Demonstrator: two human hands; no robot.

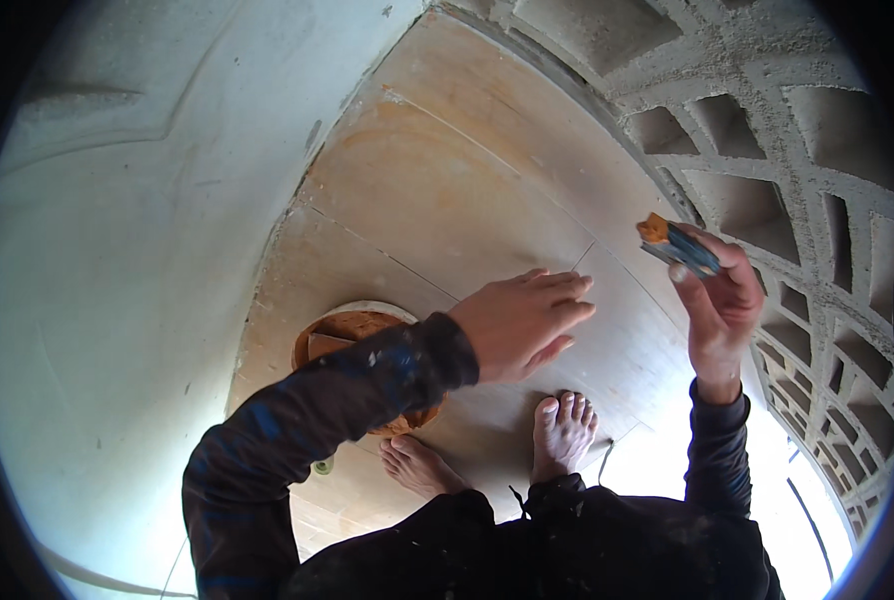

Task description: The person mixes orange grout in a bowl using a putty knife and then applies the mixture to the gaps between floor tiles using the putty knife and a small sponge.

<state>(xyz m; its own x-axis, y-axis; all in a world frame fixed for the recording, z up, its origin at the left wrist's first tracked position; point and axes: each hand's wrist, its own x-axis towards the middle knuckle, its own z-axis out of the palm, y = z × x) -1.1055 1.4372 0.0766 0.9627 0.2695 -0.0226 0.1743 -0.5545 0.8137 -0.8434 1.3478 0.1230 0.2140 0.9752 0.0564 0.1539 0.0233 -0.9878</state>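
My right hand (722, 300), raised at the right in front of the block wall, grips a small dark grey-blue tool (695, 250) between thumb and fingers. An orange-brown lump (655, 229) sits on the tool's end; its exact kind cannot be made out. In the middle, my left hand (522, 325) hovers over the floor, palm down, fingers stretched out and holding nothing. Beneath my left forearm stands a round bucket (312, 322) with orange-brown paste (352, 325) inside, partly hidden by the sleeve. A flat brownish piece (327, 345) rests in the paste.
A pale smooth wall (137, 290) rises on the left. On the right is a grey wall of hollow concrete blocks (802, 210). Light brown floor tiles (447, 180) narrow to a corner ahead. My bare feet (564, 435) stand near the bucket, by a small greenish object (324, 466).
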